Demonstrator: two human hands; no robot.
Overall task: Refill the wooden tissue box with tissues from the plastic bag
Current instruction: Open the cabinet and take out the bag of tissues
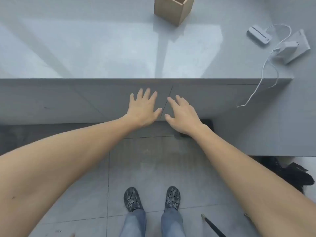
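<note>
My left hand (143, 109) and my right hand (182, 115) are stretched out side by side in front of the grey counter's front panel (68, 100), fingers spread, holding nothing. They sit either side of a thin seam in the panel. An open-topped light wooden box (172, 10) stands upright at the far edge of the countertop, well beyond both hands; its inside is cut off by the frame. No plastic bag or tissues are in view.
A grey glossy countertop (102, 48) spans the view. At right lie a white charger block (289, 50), a small white stand (259, 34) and a trailing white cable (259, 79). Below are floor tiles, my shoes (132, 199), a dark bundle (295, 175) and a black stick (213, 226).
</note>
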